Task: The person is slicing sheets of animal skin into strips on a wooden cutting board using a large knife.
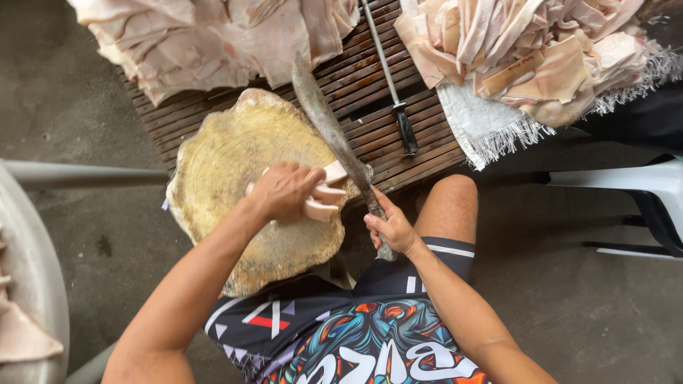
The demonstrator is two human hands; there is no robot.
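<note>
My left hand [284,190] presses down on a few pale strips of meat [324,199] near the right edge of a round, worn wooden chopping block [235,163]. My right hand [390,229] grips the handle of a long, stained cleaver [327,121]. Its blade points away from me, up over the block's right side, just beside the strips.
A slatted wooden platform [370,107] lies behind the block, bearing a sharpening steel [391,85]. Heaps of pale meat slabs sit at the top left [213,35] and on a white fringed towel [484,121] at the top right. A metal basin [28,284] stands left, a white chair [640,185] right.
</note>
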